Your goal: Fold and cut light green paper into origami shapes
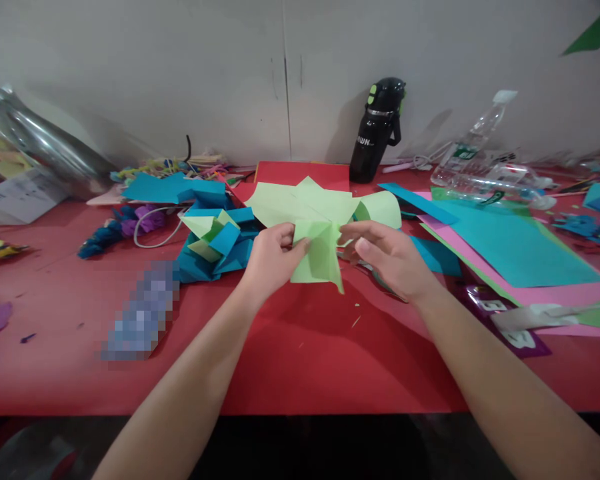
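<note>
A folded light green paper piece (pixel 319 257) is held between both my hands above the red table (pixel 300 360). My left hand (pixel 273 257) pinches its left edge with thumb and fingers. My right hand (pixel 387 257) grips its right side, with the thumb pointing left. The paper's lower corner points down toward the table. Behind it lie more light green sheets (pixel 305 200), fanned out flat.
A pile of blue and green folded paper (pixel 215 243) lies to the left. Blue, pink and green sheets (pixel 510 253) are stacked on the right. A black bottle (pixel 377 130) stands at the wall, with clear plastic bottles (pixel 480 167) beside it. A pixelated patch (pixel 143 313) sits front left.
</note>
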`<state>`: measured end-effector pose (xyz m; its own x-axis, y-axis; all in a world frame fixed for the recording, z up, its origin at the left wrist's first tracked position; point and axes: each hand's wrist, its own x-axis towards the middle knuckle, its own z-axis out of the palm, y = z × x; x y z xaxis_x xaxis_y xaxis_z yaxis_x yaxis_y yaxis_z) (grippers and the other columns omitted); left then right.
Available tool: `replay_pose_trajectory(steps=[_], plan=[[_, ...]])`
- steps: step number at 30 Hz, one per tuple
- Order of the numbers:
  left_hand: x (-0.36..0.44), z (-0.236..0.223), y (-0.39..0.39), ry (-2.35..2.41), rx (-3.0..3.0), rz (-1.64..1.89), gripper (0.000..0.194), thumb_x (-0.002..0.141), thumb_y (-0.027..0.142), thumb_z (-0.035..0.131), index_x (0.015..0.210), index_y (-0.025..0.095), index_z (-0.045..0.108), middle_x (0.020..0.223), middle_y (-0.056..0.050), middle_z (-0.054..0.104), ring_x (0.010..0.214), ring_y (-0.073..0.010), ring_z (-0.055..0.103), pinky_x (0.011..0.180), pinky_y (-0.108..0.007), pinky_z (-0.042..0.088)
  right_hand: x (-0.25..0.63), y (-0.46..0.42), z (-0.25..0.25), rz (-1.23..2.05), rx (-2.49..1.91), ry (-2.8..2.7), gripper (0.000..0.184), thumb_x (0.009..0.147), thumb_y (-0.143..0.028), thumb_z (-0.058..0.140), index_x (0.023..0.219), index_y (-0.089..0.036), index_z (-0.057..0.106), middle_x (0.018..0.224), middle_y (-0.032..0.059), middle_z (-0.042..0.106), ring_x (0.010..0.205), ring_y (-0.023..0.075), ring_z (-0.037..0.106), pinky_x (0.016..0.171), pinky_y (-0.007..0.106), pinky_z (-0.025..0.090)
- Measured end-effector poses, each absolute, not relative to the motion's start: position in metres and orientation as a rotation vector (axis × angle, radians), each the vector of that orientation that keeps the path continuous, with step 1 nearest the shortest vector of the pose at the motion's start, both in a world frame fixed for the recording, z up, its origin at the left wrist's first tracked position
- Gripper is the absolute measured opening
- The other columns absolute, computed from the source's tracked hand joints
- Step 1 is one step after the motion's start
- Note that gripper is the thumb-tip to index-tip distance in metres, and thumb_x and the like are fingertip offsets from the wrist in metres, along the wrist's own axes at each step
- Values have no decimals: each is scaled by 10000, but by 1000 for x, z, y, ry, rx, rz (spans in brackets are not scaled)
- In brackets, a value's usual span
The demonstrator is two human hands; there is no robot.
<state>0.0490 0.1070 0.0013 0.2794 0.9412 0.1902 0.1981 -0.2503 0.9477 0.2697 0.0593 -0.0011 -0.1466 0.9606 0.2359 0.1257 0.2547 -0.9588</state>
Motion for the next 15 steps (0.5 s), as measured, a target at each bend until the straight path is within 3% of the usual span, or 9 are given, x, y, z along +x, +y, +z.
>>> replay_pose_trajectory(steps=[2, 4, 6, 10, 15], plan=[[57, 0, 102, 976, 1553, 1046, 98, 799, 266, 671, 856, 186, 667, 811, -34, 705, 748, -205, 670, 655, -305, 536, 263, 56, 0, 821, -1048, -1745, 392, 908, -506, 651, 1243, -307, 687, 1396, 85, 580, 1274, 290, 559, 1047, 489, 486], [64, 1, 97, 881, 1432, 1025, 177, 804, 250, 651, 964, 179, 681, 855, -45, 729, 749, -201, 688, 672, -309, 555, 257, 54, -3, 598, -1091, -1943, 413, 921, -495, 638, 1308, -354, 662, 1579, 41, 401, 1468, 326, 345, 1182, 552, 324], [70, 3, 92, 806, 1292, 975, 228, 808, 243, 636, 1024, 177, 675, 879, -54, 738, 755, -200, 697, 654, -301, 556, 253, 53, -7, 499, -1121, -2037, 429, 962, -473, 582, 1382, -384, 600, 1659, -7, 259, 1530, 321, 215, 1228, 571, 220], [75, 9, 86, 701, 1028, 882, 225, 835, 240, 579, 1032, 168, 659, 892, -78, 731, 784, -212, 704, 650, -313, 556, 248, 53, -14, 450, -1139, -2034, 485, 1008, -427, 507, 1490, -416, 459, 1703, -75, 59, 1564, 314, 69, 1241, 570, 186], [76, 9, 86, 714, 964, 906, 236, 932, 398, 574, 953, 172, 638, 799, -71, 698, 705, -191, 679, 622, -312, 545, 247, 51, -12, 466, -1147, -2022, 459, 1021, -414, 474, 1477, -462, 458, 1693, -150, -25, 1565, 329, -16, 1244, 603, 138]])
